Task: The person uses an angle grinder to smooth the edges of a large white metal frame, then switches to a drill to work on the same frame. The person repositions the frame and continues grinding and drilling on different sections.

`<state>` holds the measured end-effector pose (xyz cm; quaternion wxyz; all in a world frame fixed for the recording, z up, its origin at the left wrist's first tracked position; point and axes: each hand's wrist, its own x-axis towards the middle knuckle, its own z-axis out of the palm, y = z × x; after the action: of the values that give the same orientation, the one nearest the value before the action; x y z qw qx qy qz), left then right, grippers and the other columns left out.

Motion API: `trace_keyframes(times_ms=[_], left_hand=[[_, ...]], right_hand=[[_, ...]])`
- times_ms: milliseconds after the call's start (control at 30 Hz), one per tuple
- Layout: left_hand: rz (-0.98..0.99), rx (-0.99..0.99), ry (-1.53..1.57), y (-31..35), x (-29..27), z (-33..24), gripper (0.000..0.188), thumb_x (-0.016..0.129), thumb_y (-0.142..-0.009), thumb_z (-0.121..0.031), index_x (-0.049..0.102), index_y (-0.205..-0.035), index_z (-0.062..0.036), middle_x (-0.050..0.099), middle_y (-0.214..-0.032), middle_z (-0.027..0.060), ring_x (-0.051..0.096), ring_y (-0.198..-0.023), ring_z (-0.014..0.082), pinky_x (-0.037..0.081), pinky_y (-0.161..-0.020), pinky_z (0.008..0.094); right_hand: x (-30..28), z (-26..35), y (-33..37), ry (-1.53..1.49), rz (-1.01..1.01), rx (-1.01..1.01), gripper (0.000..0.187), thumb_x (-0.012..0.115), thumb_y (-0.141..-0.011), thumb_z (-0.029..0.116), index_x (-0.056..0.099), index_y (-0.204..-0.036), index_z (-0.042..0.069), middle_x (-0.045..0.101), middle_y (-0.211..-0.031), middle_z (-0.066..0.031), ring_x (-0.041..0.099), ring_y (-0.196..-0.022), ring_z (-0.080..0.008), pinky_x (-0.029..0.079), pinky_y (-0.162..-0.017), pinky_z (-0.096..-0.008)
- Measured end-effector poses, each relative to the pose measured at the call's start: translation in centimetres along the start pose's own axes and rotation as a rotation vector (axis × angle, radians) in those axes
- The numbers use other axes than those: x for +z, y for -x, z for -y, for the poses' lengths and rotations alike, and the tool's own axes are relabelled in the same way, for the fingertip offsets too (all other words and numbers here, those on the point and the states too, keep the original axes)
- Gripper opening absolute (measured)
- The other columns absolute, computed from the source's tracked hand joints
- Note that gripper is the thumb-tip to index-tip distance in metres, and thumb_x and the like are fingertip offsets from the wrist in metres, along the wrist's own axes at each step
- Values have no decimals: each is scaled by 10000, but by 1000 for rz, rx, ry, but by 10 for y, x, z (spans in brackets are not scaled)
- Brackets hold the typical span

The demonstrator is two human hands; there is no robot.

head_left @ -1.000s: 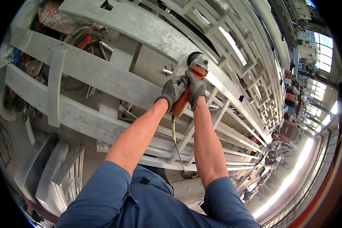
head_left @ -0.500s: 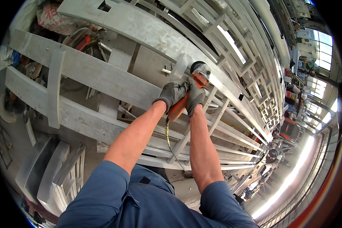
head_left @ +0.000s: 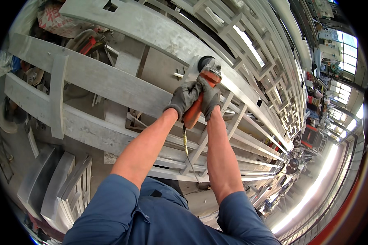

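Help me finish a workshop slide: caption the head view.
The gloved left hand and right hand grip an orange angle grinder over a grey metal frame, with latticework beyond.

The orange grinder [head_left: 210, 77], with a grey head [head_left: 213, 67] and dark disc [head_left: 203, 62], slants at mid-frame, its cord [head_left: 185, 142] hanging below. The disc lies over a flat grey beam [head_left: 151, 33] running from upper left toward centre right.

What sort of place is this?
It looks like a metal fabrication workshop: there's an orange angle grinder in use, long grey metal beams and a latticework metal panel.
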<state>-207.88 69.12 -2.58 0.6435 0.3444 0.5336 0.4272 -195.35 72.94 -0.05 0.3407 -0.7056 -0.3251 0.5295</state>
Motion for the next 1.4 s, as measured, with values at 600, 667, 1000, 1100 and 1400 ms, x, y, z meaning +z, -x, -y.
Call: trace_keyframes(times_ms=[600, 667, 1000, 1100, 1400], left_hand=[[-54, 143, -133, 5, 4, -4, 346, 601, -999, -359, 718, -1007, -34, 704, -999, 227, 657, -924, 421, 525, -816, 451], [-26, 92, -63, 4, 1, -2, 340, 602, -997, -349, 718, -1004, -30, 702, -999, 232, 660, -921, 419, 526, -813, 447], [-19, 152, -165, 5, -7, 10, 372, 622, -1018, -379, 721, -1105, -31, 734, -975, 177, 684, -861, 293, 529, -795, 385], [-9, 175, -49, 5, -4, 14, 344, 613, -1012, -356, 717, -1071, -34, 729, -976, 216, 707, -883, 353, 544, -801, 423], [220, 350, -303, -3, 9, 29, 349, 679, -1014, -288, 700, -1225, -11, 734, -1102, 108, 689, -994, 183, 552, -880, 332]], right_hand=[[-6, -3, 11, -109, -30, 73, 382, 803, -890, 233, 684, -1197, 39, 707, -1027, -49, 671, -905, -164, 570, -782, -327], [-4, -3, 9, -48, 8, 72, 471, 797, -870, 293, 666, -1228, 17, 695, -1080, -67, 657, -935, -175, 550, -823, -339], [5, 3, 20, -58, 4, 47, 284, 787, -894, 201, 687, -1107, 42, 699, -958, -47, 677, -848, -176, 580, -769, -335], [1, -16, 9, -113, 31, 68, 264, 783, -892, 205, 687, -1076, 41, 698, -904, -50, 665, -784, -173, 570, -729, -329], [-41, -38, 28, 61, -251, 81, 656, 836, -758, 431, 642, -1233, 21, 719, -1080, -165, 688, -946, -245, 566, -820, -400]])
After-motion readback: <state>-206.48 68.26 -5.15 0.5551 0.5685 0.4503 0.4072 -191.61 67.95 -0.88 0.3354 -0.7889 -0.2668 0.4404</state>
